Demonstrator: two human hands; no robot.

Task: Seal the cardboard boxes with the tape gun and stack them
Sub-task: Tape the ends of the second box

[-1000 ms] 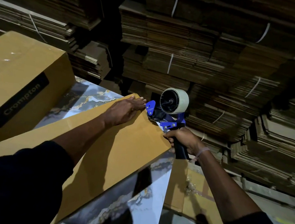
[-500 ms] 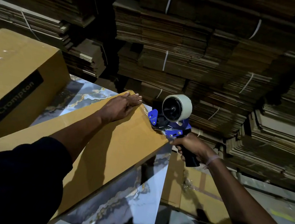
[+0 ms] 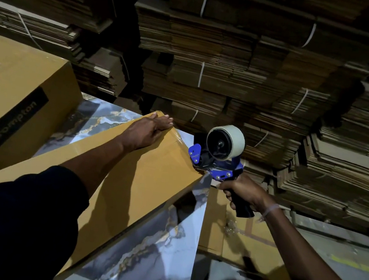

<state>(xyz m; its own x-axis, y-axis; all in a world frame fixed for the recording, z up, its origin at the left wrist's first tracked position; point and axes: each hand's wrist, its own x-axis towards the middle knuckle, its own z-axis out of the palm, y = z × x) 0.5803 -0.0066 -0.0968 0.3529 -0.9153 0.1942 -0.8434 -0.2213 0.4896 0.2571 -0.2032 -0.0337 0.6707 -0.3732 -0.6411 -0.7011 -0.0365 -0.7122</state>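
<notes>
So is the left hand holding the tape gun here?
No, the left hand lies flat on the box, while the right hand grips the tape gun.

On the table (image 3: 165, 253) lies a long box (image 3: 145, 188), a second box (image 3: 14, 95) to its left, the tape gun (image 3: 217, 158) at its far-right corner — cardboard stacks (image 3: 223, 58) behind.

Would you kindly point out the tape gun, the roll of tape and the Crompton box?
tape gun (image 3: 222, 173), head view, blue frame.
roll of tape (image 3: 237, 138), head view, pale outer band.
Crompton box (image 3: 12, 76), head view, top face.
</notes>
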